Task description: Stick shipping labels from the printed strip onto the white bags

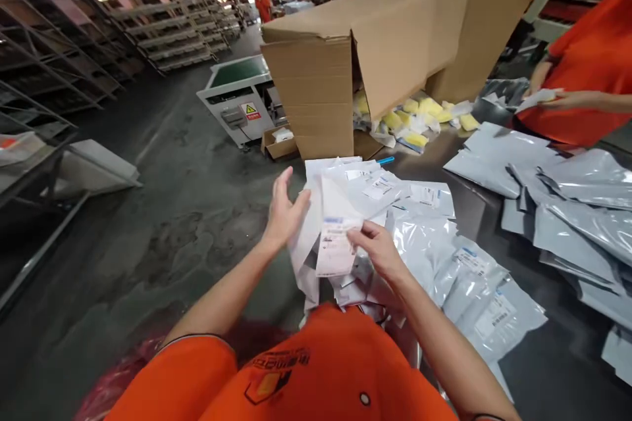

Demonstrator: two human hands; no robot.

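A printed white label sheet point(336, 247) hangs from my right hand point(378, 247), its right edge pinched between thumb and fingers. To its left, my left hand point(286, 207) is raised with the fingers apart, beside the edge of some white paper point(309, 230); whether it touches that edge is unclear. Behind and to the right of the sheet, white plastic mailing bags with labels point(424, 196) lie in an overlapping pile on the dark table point(538, 368). A blue pen-like item point(386, 160) pokes out at the back of the pile.
A large open cardboard box point(316, 99) stands behind the pile, with yellow and white packets point(415, 115) beside it. More grey-white bags point(582, 210) are heaped at the right. A person in orange point(592, 79) handles a packet there. A green-topped machine point(241, 72) stands back left.
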